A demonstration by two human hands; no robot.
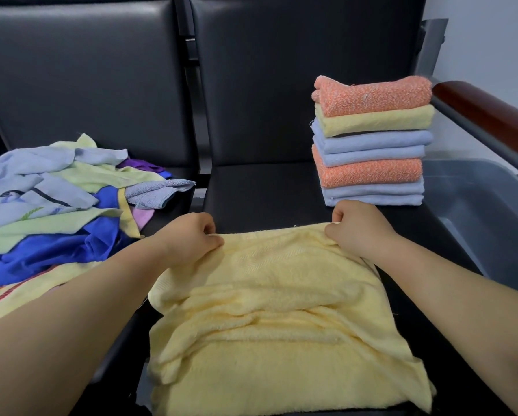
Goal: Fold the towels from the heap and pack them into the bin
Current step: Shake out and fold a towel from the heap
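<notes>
- Your left hand (191, 235) and right hand (356, 226) each pinch one far corner of one yellow towel (275, 310), fingers curled into the cloth.
- The towel lies rumpled on the black seat (266, 187), nearest you.
- One folded stack (371, 139) sits just behind your right hand: two orange bands, one yellow, four blue.
- One loose heap (56, 199) is at left and one grey bin (491, 223) at right.

The light is soft and even, and seems to come from above. The black seat backs (86, 70) shine a little. Faint shadows lie under the folds of the yellow towel (266, 310). The picture is a bit fuzzy, and things bend and stretch near the edges.
</notes>
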